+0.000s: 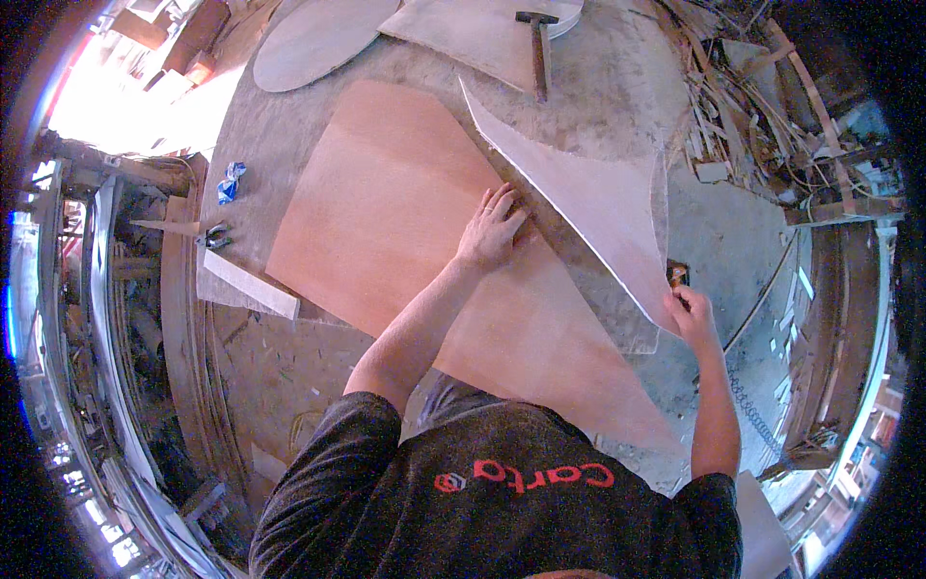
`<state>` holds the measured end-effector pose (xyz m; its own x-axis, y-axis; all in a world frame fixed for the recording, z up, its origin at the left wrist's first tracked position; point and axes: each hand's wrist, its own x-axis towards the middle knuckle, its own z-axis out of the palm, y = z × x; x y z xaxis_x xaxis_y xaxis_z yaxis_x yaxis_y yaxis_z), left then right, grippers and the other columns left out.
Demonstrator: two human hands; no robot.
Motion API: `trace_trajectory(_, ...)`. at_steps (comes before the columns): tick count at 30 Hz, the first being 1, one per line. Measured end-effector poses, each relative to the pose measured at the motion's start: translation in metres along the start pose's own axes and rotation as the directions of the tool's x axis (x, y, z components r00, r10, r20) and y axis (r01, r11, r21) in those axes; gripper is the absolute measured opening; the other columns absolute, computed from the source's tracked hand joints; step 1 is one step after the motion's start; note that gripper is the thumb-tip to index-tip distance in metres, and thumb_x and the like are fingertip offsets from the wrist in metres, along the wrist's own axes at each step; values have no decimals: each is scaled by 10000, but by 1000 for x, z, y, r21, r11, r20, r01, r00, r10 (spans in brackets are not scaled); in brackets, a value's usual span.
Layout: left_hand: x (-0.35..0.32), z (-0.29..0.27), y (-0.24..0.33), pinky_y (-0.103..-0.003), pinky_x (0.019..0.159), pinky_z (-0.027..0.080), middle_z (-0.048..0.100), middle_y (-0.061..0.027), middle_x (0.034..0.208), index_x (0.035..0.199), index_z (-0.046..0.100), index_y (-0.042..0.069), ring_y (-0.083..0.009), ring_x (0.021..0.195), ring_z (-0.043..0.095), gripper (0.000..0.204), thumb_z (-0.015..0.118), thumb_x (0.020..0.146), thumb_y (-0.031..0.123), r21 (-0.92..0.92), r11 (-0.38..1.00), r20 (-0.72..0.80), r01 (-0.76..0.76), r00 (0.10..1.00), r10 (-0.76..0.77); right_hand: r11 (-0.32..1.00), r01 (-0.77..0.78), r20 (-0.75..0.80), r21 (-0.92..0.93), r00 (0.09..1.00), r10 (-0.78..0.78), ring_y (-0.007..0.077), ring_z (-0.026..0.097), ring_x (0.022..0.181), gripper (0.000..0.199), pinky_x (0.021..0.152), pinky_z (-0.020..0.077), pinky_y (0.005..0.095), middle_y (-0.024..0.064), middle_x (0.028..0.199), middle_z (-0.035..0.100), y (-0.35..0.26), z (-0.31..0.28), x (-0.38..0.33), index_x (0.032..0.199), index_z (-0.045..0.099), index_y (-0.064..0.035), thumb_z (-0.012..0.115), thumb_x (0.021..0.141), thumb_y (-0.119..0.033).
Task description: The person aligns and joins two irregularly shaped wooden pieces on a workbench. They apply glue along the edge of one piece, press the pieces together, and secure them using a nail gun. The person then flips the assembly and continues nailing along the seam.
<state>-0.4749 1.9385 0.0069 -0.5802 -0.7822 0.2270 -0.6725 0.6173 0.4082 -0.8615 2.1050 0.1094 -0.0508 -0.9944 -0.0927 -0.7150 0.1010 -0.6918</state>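
A large reddish-brown thin wood panel (386, 193) lies slantwise on the worktable, its near right part tapering to a point. My left hand (495, 227) rests flat on it near the right edge, fingers stretched out, one with a ring. To the right is a pale, roughly triangular sheet piece (588, 198) with a curved far edge, apart from the panel's edge by a narrow gap. My right hand (689, 313) is closed on the near right corner of this pale piece. Just beyond that hand shows a small dark and orange object (678, 274), too small to name.
A hammer (538, 58) lies on pale sheets (463, 39) at the far side, beside a rounded pale sheet (323, 43). On the table's left are a blue-white crumpled wrapper (231, 183), pliers-like tool (214, 235) and white strip (251, 284). Wood scraps (738, 116) pile up at far right.
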Motion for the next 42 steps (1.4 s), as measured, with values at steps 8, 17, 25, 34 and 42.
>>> trace_trajectory(8, -30, -8, 9, -524, 1149, 327, 453, -210, 1400, 1315, 540, 65, -428, 1383, 359, 512, 695, 836, 155, -161, 979, -184, 124, 971, -154, 998, 45, -42, -43, 998, -47, 171, 558, 629, 306, 583, 437, 344, 95, 686, 626, -1, 63, 43, 851, 670, 27, 684, 906, -273)
trace_trajectory(17, -11, -8, -8, -568, 1184, 215, 301, -214, 1543, 1448, 425, 70, -408, 1453, 257, 577, 593, 903, 154, -32, 991, -201, 131, 970, -135, 973, 176, 2, 149, 984, -178, 242, 636, 937, 583, 861, 508, 370, 184, 1099, 659, -28, 127, 91, 1308, 574, -29, 788, 813, -250)
trace_trajectory(25, 3, -16, -11, -581, 1207, 113, 153, -113, 1641, 1514, 381, 226, -329, 1517, 139, 595, 564, 953, 308, 77, 992, -87, 105, 991, -98, 961, 246, 309, -129, 930, -197, 340, 599, 1037, 897, 935, 492, 417, 165, 1138, 575, -51, 109, 97, 1401, 486, 0, 906, 629, -179)
trace_trajectory(34, 7, -16, -8, -656, 1174, 114, 128, -106, 1652, 1495, 403, 311, -339, 1520, 125, 619, 586, 923, 465, 246, 968, 11, 47, 999, -51, 962, 33, 387, -270, 919, 77, 414, 451, 1333, 1003, 1094, 406, 445, 262, 1462, 428, -73, 115, 83, 1512, 379, -134, 898, 665, -270)
trace_trajectory(42, 7, -22, -3, -649, 1180, 118, 161, -109, 1645, 1480, 432, 295, -325, 1517, 156, 590, 576, 917, 399, 223, 972, 94, 66, 992, -89, 951, 0, 408, -309, 903, 133, 423, 434, 1342, 1004, 1096, 404, 448, 282, 1465, 404, -80, 114, 85, 1523, 355, -122, 887, 684, -268)
